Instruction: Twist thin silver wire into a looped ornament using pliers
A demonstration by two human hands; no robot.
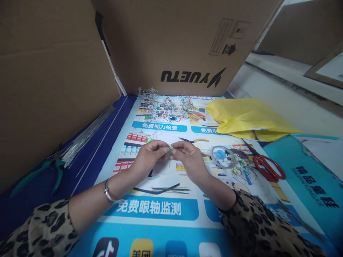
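Observation:
My left hand [150,157] and my right hand [189,157] meet above the printed sheet, thumbs and forefingers pinched together. Between the fingertips is a small wire piece [170,151], greyish and mostly covered; its exact shape cannot be made out. A thin dark strand seems to hang below it. Under the hands lie several cut wires [171,190] beside a dark curved strip [158,191]. Just beyond the right hand is a pair of yellow-handled pliers [200,140]. To its right sit a clear ring-shaped coil [223,157] and a tangle of wire pieces [242,166].
Red-handled scissors [269,167] lie at the right, near a yellow cloth bag [249,116] and a teal box [308,178]. Tangled wire pieces [174,107] spread at the back. Teal-handled pliers [55,166] and a wire bundle [85,134] lie left. Cardboard walls [171,43] enclose the back and left.

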